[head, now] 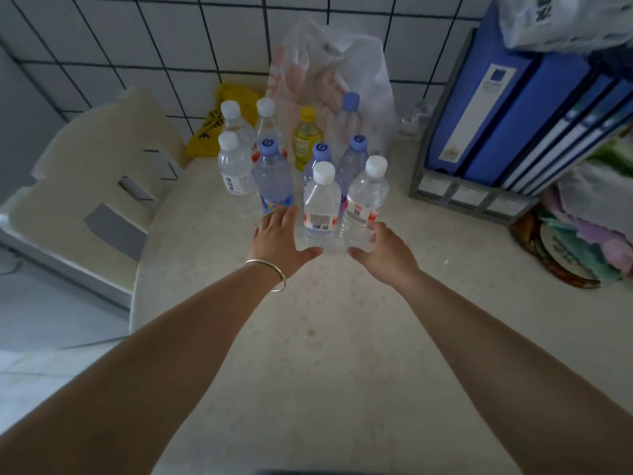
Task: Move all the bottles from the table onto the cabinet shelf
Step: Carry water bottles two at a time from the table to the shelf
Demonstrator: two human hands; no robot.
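Clear bottles, perhaps ten; left hand spread, right hand gripping one.

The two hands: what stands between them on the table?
In the head view, one clear bottle with a white cap and barcode label stands between the left hand and the right hand; a red-labelled bottle is at the right fingertips.

Left hand and right hand flank two white-capped bottles upright on the table.
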